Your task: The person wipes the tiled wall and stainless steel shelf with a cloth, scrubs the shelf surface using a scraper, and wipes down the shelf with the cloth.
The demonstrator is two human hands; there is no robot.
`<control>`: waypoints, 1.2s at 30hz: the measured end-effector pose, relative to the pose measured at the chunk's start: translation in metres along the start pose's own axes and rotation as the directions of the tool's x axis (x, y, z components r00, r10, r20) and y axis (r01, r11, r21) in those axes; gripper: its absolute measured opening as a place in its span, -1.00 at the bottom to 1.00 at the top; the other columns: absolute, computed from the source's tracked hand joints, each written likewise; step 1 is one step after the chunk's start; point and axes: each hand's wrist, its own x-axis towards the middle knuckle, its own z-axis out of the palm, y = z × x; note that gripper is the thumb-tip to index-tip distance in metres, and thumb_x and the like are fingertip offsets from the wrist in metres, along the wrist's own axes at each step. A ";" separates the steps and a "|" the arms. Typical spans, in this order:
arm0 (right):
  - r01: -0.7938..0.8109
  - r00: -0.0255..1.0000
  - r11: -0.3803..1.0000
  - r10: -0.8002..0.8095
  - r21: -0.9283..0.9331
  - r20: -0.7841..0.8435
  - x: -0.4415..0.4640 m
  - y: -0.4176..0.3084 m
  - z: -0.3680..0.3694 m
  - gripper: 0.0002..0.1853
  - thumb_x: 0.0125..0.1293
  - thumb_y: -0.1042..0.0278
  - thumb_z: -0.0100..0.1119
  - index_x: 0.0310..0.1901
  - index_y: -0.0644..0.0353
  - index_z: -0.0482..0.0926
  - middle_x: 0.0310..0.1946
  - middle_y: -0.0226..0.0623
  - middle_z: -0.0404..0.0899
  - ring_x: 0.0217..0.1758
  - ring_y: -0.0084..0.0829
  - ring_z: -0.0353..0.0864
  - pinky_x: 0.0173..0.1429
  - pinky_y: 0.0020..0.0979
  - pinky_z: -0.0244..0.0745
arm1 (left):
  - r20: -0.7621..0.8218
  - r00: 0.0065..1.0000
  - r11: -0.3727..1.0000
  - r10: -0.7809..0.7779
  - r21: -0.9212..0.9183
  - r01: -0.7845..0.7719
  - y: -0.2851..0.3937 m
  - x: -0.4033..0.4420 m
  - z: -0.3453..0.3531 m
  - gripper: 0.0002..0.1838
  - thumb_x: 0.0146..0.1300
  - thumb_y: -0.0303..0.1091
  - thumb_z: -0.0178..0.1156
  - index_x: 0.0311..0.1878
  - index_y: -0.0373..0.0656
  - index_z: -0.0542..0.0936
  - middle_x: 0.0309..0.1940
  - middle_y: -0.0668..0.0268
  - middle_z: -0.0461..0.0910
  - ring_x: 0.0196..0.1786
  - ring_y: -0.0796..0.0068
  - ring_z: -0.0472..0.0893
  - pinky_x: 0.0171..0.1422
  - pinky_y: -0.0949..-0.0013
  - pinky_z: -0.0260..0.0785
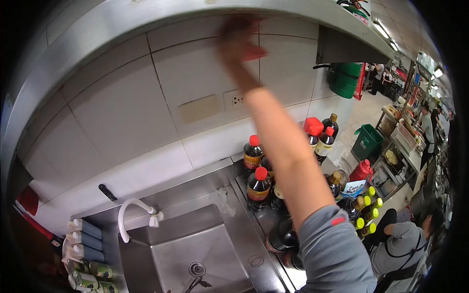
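My right hand is raised against the white tiled wall, high up under the metal shelf. It is smeared by motion, but a red cloth shows at its edge, held under the fingers. My bare forearm and grey sleeve cross over the bottles on the right. A wall socket lies just beside my wrist. My left hand is out of view.
Below is a steel sink with a white curved tap. Sauce bottles with red caps crowd the right counter. Jugs and cans stand left. A metal shelf overhangs. A person in grey is at right.
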 end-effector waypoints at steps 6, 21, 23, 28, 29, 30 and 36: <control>0.616 0.787 -0.184 0.170 0.766 -0.593 -0.036 0.064 -0.051 -0.13 -0.27 0.49 0.39 0.25 0.11 0.35 0.21 -0.23 0.35 0.35 -0.25 0.25 0.34 -0.23 0.26 | -0.190 0.968 0.972 0.166 -0.137 -0.193 0.039 0.040 0.018 -0.40 0.16 -0.07 0.27 0.28 0.06 0.42 0.44 -0.18 -0.04 0.45 -0.36 -0.04 0.41 -0.29 -0.11; 0.276 0.943 0.115 0.161 0.954 -0.292 -0.104 0.022 -0.050 -0.59 0.14 0.51 0.01 0.07 0.27 0.45 -0.04 -0.27 0.46 0.14 -0.34 0.34 0.19 -0.34 0.25 | -0.125 0.985 0.939 0.122 -0.306 -0.155 0.034 0.025 -0.004 -0.34 -0.04 -0.29 0.38 0.22 -0.03 0.44 0.48 -0.14 -0.15 0.52 -0.27 -0.21 0.45 -0.34 -0.27; 0.418 0.905 -0.257 0.040 0.871 -0.423 -0.106 0.063 -0.062 -0.61 0.21 0.49 -0.04 0.10 0.21 0.44 0.04 -0.34 0.43 0.22 -0.40 0.29 0.33 -0.36 0.14 | -0.188 0.963 0.920 0.192 -0.307 -0.244 0.062 0.022 -0.040 -0.39 -0.02 -0.38 0.34 0.19 -0.05 0.45 0.48 -0.10 -0.14 0.52 -0.26 -0.19 0.47 -0.30 -0.28; -0.019 0.999 -0.606 0.021 0.795 0.040 -0.058 0.025 0.043 -0.69 0.18 0.35 0.06 -0.02 0.13 0.43 -0.09 -0.35 0.39 0.08 -0.43 0.33 0.16 -0.42 0.26 | -0.187 0.982 0.970 0.034 -0.232 -0.078 0.003 -0.020 -0.030 -0.37 0.04 -0.24 0.33 0.25 0.03 0.42 0.47 -0.11 -0.07 0.48 -0.31 -0.13 0.45 -0.30 -0.18; -0.142 0.986 -0.647 -0.024 0.749 0.166 -0.054 0.011 0.061 -0.70 0.16 0.33 0.09 -0.05 0.11 0.43 -0.13 -0.35 0.38 0.04 -0.44 0.34 0.11 -0.44 0.30 | -0.177 0.984 0.980 -0.004 -0.197 -0.032 -0.018 -0.028 -0.023 -0.35 0.07 -0.17 0.32 0.29 0.09 0.41 0.46 -0.13 -0.05 0.46 -0.36 -0.10 0.43 -0.31 -0.13; -0.180 0.980 -0.656 -0.052 0.733 0.194 -0.055 0.002 0.068 -0.73 0.22 0.29 0.06 -0.05 0.12 0.42 -0.14 -0.35 0.41 0.06 -0.46 0.36 0.10 -0.43 0.32 | -0.157 0.986 0.981 -0.051 -0.192 0.021 -0.030 -0.033 -0.021 -0.34 0.06 -0.19 0.32 0.29 0.08 0.40 0.46 -0.12 -0.05 0.46 -0.36 -0.10 0.43 -0.31 -0.13; 0.273 0.957 -0.388 0.199 0.880 -0.210 -0.080 0.015 -0.021 -0.68 0.09 0.59 0.10 -0.07 0.19 0.42 -0.14 -0.29 0.47 0.07 -0.36 0.43 -0.03 -0.38 0.40 | -0.130 0.991 0.976 0.011 -0.217 -0.039 -0.027 -0.031 -0.045 -0.36 0.12 -0.24 0.30 0.31 0.04 0.36 0.47 -0.11 -0.07 0.48 -0.32 -0.09 0.42 -0.34 -0.09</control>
